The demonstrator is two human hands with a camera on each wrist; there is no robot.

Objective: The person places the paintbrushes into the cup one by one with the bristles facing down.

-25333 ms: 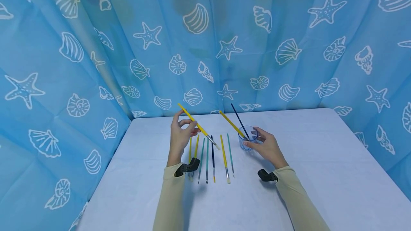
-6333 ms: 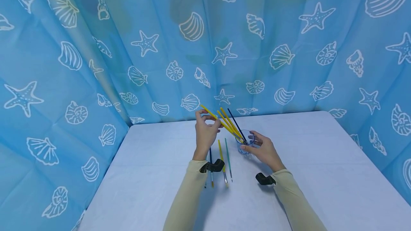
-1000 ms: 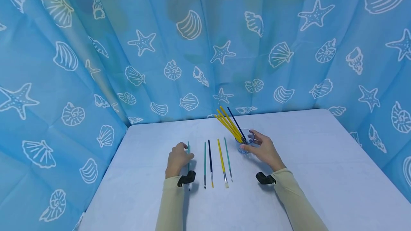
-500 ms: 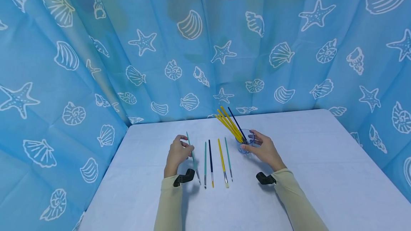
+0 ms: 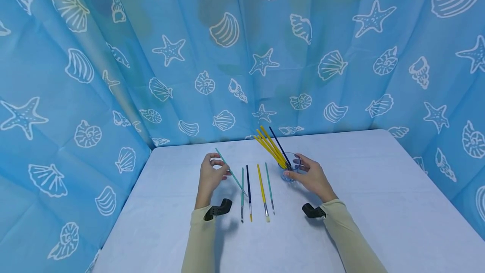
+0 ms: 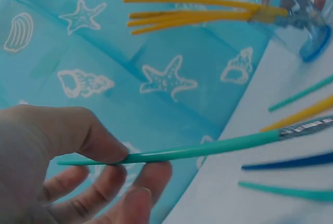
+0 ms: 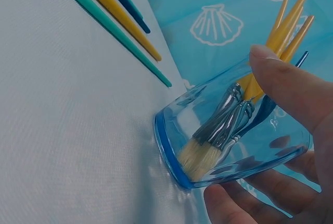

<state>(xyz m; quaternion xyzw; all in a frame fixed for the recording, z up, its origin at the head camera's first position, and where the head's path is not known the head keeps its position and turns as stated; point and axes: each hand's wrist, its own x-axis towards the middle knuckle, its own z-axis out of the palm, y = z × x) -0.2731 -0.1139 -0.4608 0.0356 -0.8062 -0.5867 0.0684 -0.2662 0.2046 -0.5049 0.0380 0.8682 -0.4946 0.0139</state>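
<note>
Teal brush pinched between thumb and fingertips of left hand, lifted off the table, handle end up past the thumb, bristle end slanting down to the right over the row of brushes. Pinch plain only from the left wrist: thumb on top, 2 fingertips curled beneath.

Right of those fingers, 4 loose brushes flat on the table.

Glass curled round by right hand, thumb on the near wall, fingers behind. Inside, 3 yellow brushes and 1 dark blue, leaning left. Bristles pressed against the glass floor visible only from the right wrist.
</note>
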